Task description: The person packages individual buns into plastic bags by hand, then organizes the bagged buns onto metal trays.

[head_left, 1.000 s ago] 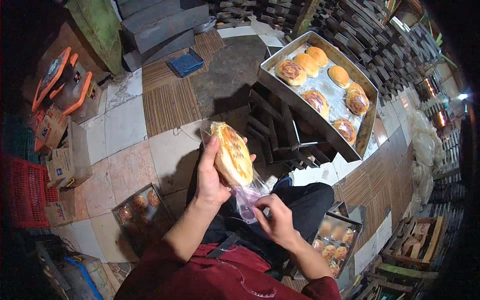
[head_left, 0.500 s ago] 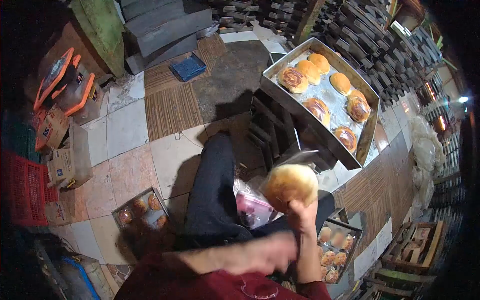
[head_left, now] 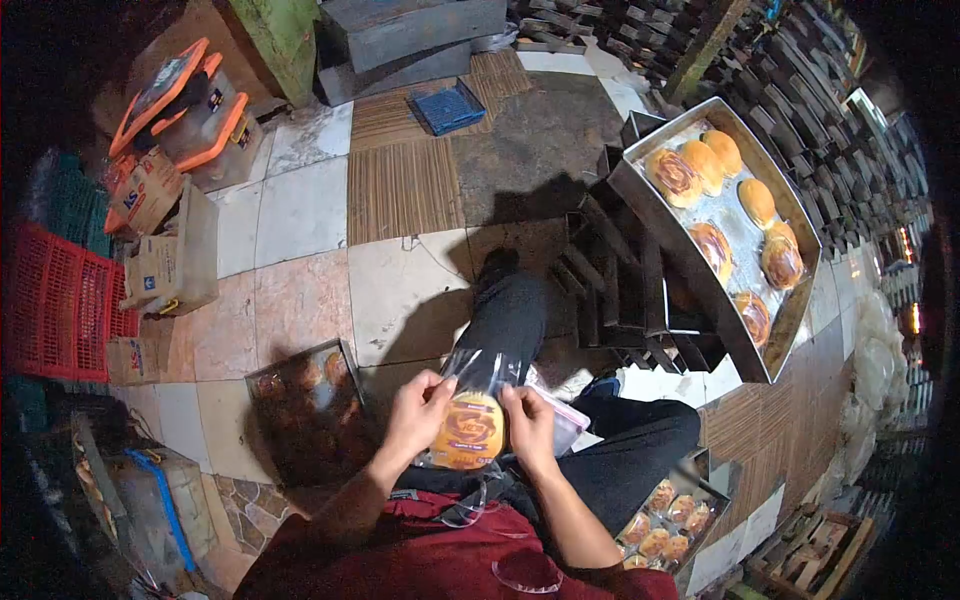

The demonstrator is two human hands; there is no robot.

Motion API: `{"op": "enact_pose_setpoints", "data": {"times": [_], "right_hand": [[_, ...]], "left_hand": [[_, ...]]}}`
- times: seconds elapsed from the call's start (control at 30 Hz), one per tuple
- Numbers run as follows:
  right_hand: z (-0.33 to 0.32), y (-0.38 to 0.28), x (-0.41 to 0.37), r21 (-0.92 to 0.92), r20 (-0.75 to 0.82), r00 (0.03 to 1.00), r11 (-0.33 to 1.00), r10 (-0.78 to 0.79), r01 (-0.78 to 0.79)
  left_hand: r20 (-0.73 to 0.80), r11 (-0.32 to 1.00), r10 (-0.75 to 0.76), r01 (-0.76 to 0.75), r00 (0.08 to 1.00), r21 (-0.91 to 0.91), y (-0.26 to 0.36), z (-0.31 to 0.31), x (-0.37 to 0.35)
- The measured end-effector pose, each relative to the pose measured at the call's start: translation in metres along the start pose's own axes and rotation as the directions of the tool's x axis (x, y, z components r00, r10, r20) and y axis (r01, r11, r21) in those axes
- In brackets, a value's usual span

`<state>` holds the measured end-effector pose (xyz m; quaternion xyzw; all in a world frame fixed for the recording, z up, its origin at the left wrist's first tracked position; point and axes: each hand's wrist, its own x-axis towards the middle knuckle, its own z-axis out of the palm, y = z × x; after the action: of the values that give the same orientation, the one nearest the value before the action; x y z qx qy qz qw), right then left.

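Note:
A bun in a clear printed plastic bag (head_left: 468,432) is held upright over my lap. My left hand (head_left: 420,415) pinches the bag's upper left side, and my right hand (head_left: 530,425) pinches its upper right side. The bag's open-looking top stretches above the bun between both hands. Behind my right hand, a pack of flat plastic bags (head_left: 565,420) lies on my lap. Unwrapped buns, some with brown swirls, sit in a large metal tray (head_left: 640,205) at the upper right.
Under the large tray stand stacked dark trays (head_left: 600,270). Trays of buns lie on the floor at the left (head_left: 300,440) and lower right (head_left: 712,500). A red crate (head_left: 60,305), cardboard boxes (head_left: 150,270), orange-lidded bins (head_left: 215,150) and a blue basket (head_left: 447,108) stand farther off.
The bun has moved left and down to over my lap. My left hand, blurred before, now grips the bag opposite my right hand. The view has shifted, so the surroundings sit farther right.

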<state>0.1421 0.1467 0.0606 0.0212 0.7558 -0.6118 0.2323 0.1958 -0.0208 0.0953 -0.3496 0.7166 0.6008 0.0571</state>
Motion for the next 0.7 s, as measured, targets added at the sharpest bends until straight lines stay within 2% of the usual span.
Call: {"op": "enact_pose_setpoints", "data": {"times": [0.03, 0.07, 0.1, 0.13, 0.17, 0.2, 0.23, 0.27, 0.3, 0.33, 0.37, 0.43, 0.47, 0.53, 0.57, 0.6, 0.63, 0.67, 0.7], "right_hand": [[-0.003, -0.014, -0.003, -0.073, -0.022, 0.995, 0.993, -0.093, 0.091], [-0.008, -0.032, -0.006, -0.148, -0.037, 0.981, 0.972, -0.189, 0.182], [-0.016, -0.055, -0.016, -0.125, -0.017, 0.895, 0.889, -0.445, 0.440], [-0.025, -0.075, -0.030, -0.134, -0.034, 0.827, 0.823, -0.561, 0.553], [-0.032, -0.087, -0.039, -0.146, -0.054, 0.739, 0.737, -0.672, 0.660], [-0.034, -0.088, -0.044, -0.145, -0.086, 0.697, 0.701, -0.712, 0.698], [-0.034, -0.083, -0.045, -0.151, -0.101, 0.695, 0.701, -0.712, 0.697], [-0.033, -0.072, -0.042, 0.034, -0.063, 0.912, 0.913, -0.404, 0.407], [-0.033, -0.057, -0.037, 0.196, 0.043, 0.997, 0.979, -0.057, 0.047], [-0.035, -0.027, -0.038, 0.281, 0.064, 0.998, 0.960, -0.002, -0.016], [-0.037, -0.024, -0.049, 0.171, 0.052, 0.997, 0.984, -0.049, 0.039], [-0.038, -0.031, -0.065, 0.316, 0.075, 0.996, 0.947, 0.039, -0.061], [-0.039, -0.026, -0.069, 0.302, 0.074, 0.997, 0.952, 0.016, -0.038], [-0.035, -0.032, -0.068, 0.170, 0.058, 0.998, 0.985, 0.017, -0.027], [-0.034, -0.042, -0.068, 0.072, 0.060, 0.998, 0.997, 0.019, -0.023], [-0.032, -0.061, -0.060, -0.137, 0.019, 0.956, 0.946, -0.293, 0.293], [-0.033, -0.076, -0.049, -0.191, 0.065, 0.899, 0.878, -0.434, 0.438], [-0.032, -0.084, -0.033, -0.224, 0.112, 0.875, 0.846, -0.471, 0.484], [-0.029, -0.091, -0.010, -0.288, 0.056, 0.835, 0.792, -0.547, 0.538]], "left_hand": [[0.008, 1.000, 0.003, -0.003, 1.000, 0.000, 0.007, -0.001, -0.004], [0.036, 0.967, 0.220, -0.213, 0.975, -0.140, 0.018, -0.003, -0.011], [0.035, 0.874, 0.424, -0.398, 0.905, -0.280, 0.033, -0.008, -0.022], [0.093, 0.802, 0.510, -0.433, 0.855, -0.411, 0.054, -0.019, -0.035], [0.061, 0.629, 0.675, -0.530, 0.735, -0.569, 0.051, -0.020, -0.032], [0.145, 0.650, 0.678, -0.496, 0.721, -0.576, 0.043, -0.024, -0.025], [0.230, 0.673, 0.675, -0.458, 0.701, -0.580, 0.035, -0.025, -0.018], [0.301, 0.712, 0.499, -0.187, 0.813, -0.676, 0.032, -0.018, -0.017], [0.394, 0.676, 0.308, 0.092, 0.866, -0.731, 0.027, -0.010, -0.016], [0.416, 0.871, 0.172, 0.060, 0.893, -0.487, 0.013, -0.010, -0.014], [0.463, 0.938, 0.174, -0.002, 0.869, -0.348, 0.013, -0.008, -0.018], [0.449, 0.943, 0.139, 0.019, 0.883, -0.331, 0.011, -0.005, -0.033], [0.420, 0.962, 0.164, -0.049, 0.892, -0.270, 0.004, -0.003, -0.037], [0.340, 0.975, 0.197, -0.146, 0.920, -0.170, 0.007, 0.004, -0.042], [0.342, 0.963, 0.243, -0.183, 0.908, -0.198, 0.012, 0.007, -0.042], [0.311, 0.961, 0.274, -0.251, 0.910, -0.114, 0.029, 0.009, -0.041], [0.282, 0.952, 0.301, -0.306, 0.911, -0.027, 0.048, 0.010, -0.036], [0.221, 0.939, 0.342, -0.342, 0.913, -0.043, 0.055, 0.015, -0.020], [0.157, 0.946, 0.324, -0.325, 0.933, -0.023, 0.061, 0.017, 0.000]]}}
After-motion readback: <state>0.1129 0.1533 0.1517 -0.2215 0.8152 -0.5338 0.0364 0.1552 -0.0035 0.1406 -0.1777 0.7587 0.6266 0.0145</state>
